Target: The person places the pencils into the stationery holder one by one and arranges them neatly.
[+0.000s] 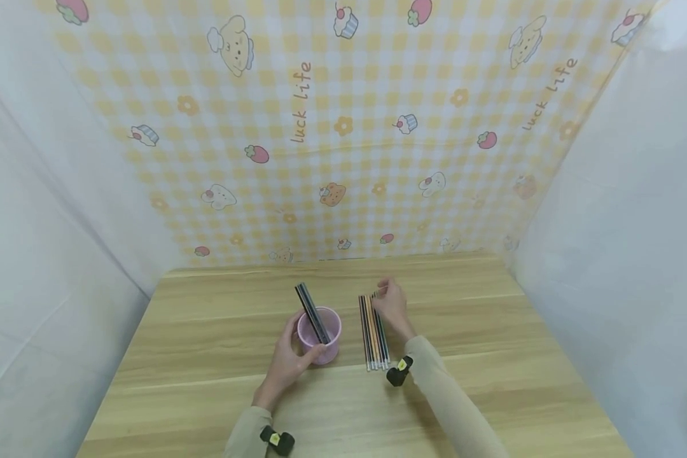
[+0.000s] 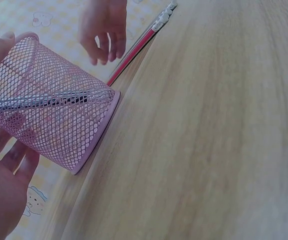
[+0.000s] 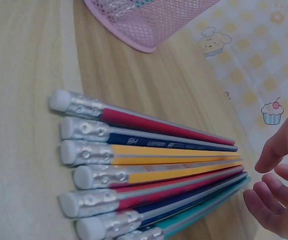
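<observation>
My left hand [image 1: 288, 361] grips a pink mesh pen cup [image 2: 64, 125], thumb near the rim and fingers around its far side. Inside the cup, dark striped pencils [image 1: 310, 308] lean to the left, their upper ends sticking out above the rim. To the right of the cup lies a row of pencils [image 3: 173, 156], red, blue, yellow and green, with white erasers [image 3: 84, 177] toward me. My right hand [image 1: 394, 304] hovers at the far ends of this row. Its fingers [image 3: 269, 196] are loosely bent, with nothing between them.
Everything stands on a wood-grain table [image 1: 206, 381]. A yellow checked cloth [image 1: 343, 159] with cartoon prints hangs at the table's far edge. White sheets [image 1: 618, 254] close off the left and right sides. Each wrist wears a small black camera [image 1: 277, 440].
</observation>
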Tool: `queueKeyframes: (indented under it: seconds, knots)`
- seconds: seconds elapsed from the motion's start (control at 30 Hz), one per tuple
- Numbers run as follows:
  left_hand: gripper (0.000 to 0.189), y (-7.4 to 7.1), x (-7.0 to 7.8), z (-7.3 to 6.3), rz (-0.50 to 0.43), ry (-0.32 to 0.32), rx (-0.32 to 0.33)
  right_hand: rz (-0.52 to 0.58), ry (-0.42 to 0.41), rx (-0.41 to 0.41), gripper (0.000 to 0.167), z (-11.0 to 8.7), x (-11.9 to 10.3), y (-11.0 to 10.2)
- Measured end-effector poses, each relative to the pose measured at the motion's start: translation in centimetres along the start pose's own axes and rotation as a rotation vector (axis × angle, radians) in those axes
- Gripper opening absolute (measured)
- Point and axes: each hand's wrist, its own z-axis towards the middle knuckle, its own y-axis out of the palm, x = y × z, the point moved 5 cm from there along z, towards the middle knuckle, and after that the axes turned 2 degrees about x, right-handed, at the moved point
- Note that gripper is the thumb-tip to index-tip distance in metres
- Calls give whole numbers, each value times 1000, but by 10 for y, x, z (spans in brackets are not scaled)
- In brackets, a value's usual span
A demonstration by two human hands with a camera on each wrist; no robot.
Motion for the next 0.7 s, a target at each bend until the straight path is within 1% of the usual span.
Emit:
queueKeyframes:
  seconds: [0.27, 0.37, 0.5, 0.6, 0.7]
  knots:
    - [80, 0, -1, 1, 30, 10, -10, -42, -4, -23, 44, -2, 7, 4]
    - [83, 2, -14, 1, 33, 3, -3, -59, 4, -24, 44, -3, 10, 5]
    - [85, 5, -35, 1, 40, 5, 10, -101, -6, -24, 41, -3, 10, 5]
    - [85, 4, -41, 1, 39, 10, 12, -132, -21, -31, 41, -4, 9, 5]
    - [84, 3, -43, 1, 23, 5, 5, -162, -27, -35, 42, -4, 11, 6]
